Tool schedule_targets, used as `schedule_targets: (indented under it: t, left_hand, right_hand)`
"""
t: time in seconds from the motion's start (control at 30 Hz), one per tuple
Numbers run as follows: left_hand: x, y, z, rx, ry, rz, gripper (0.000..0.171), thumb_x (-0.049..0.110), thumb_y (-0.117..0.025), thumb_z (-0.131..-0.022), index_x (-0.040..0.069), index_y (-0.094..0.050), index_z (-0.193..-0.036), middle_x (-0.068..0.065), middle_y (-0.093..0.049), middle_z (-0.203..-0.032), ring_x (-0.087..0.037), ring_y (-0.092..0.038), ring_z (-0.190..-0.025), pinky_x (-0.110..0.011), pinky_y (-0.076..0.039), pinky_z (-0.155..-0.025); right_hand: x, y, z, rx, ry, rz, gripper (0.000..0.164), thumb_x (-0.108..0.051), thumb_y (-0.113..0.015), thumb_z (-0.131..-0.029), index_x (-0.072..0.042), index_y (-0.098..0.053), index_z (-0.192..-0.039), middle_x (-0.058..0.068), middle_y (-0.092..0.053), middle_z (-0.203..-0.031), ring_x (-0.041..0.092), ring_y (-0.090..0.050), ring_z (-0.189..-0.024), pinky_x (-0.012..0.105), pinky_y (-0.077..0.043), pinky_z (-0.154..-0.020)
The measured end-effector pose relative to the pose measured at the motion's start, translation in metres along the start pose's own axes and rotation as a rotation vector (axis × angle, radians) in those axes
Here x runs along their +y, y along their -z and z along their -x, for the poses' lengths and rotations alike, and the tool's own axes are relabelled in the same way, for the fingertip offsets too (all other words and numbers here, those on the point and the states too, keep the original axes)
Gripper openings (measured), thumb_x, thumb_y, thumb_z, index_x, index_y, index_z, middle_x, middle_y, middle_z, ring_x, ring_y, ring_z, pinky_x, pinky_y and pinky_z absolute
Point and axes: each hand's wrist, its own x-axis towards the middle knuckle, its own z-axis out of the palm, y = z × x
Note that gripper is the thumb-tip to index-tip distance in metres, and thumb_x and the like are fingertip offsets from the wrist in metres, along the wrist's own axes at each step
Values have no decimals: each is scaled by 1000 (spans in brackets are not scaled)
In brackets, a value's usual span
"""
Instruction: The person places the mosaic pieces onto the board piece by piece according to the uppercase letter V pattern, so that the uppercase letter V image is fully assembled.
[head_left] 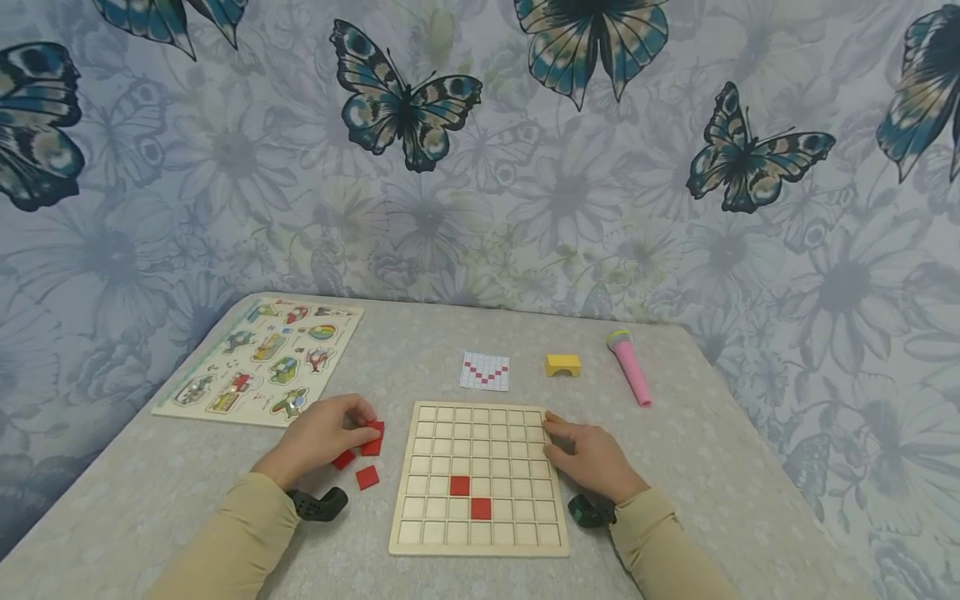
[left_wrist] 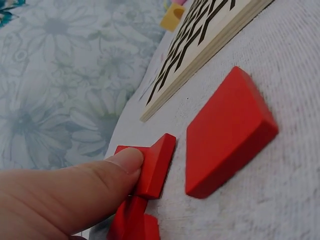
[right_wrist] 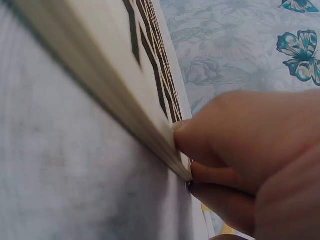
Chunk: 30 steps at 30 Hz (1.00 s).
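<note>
In the head view my left hand (head_left: 322, 437) pinches a red square tile (head_left: 378, 427) between thumb and fingers, just over another red tile (head_left: 371, 448). Two more tiles lie close by, one partly under the hand and a loose tile (head_left: 367, 477) nearer the board. The left wrist view shows the thumb (left_wrist: 112, 172) pressed on the red piece; the other fingers are hidden. A wooden grid board (head_left: 480, 551) bears two red tiles, set diagonally in its cells. At its right edge, my right hand (head_left: 592, 454) grips the board near the far corner, thumb on top.
Beyond the board lies a pattern card (head_left: 485, 372) with red squares in a V. To its right are a yellow arch block (head_left: 562, 365) and a pink toy microphone (head_left: 632, 371). A picture puzzle board (head_left: 262, 358) lies at the back left, before the papered wall.
</note>
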Motion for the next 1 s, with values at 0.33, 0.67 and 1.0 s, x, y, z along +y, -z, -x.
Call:
schedule_targets:
  t: [0.33,0.67,1.0]
  left_hand:
    - [4,1,-1,26,4,0,9,28,-76,-94,23,-70,-96,5,-70,-94,-11,-60,-68,-32,-48,-61]
    - [17,-1,2,14,28,112,13,35,-75,-95,23,-73,-100,4,-70,-90,-16,-58,-69,-34,-49,-56]
    - [43,-20,8,2,-25,193,7,33,-80,-90,28,-76,-93,7,-70,-92,-16,-55,-65,-29,-46,-58]
  right_hand:
    - [3,-1,2,-14,17,2,47,-24,-70,-98,-8,-62,-142,0,-56,-150,23,-52,-140,47,-46,-109]
    - [2,0,3,-22,5,6,48,-24,-70,-98,-8,-61,-142,1,-56,-150,24,-52,-140,48,-45,-110]
    - [-1,4,2,-30,8,20,49,-25,-70,-99,-7,-60,-143,2,-54,-151,25,-52,-140,48,-45,-110]
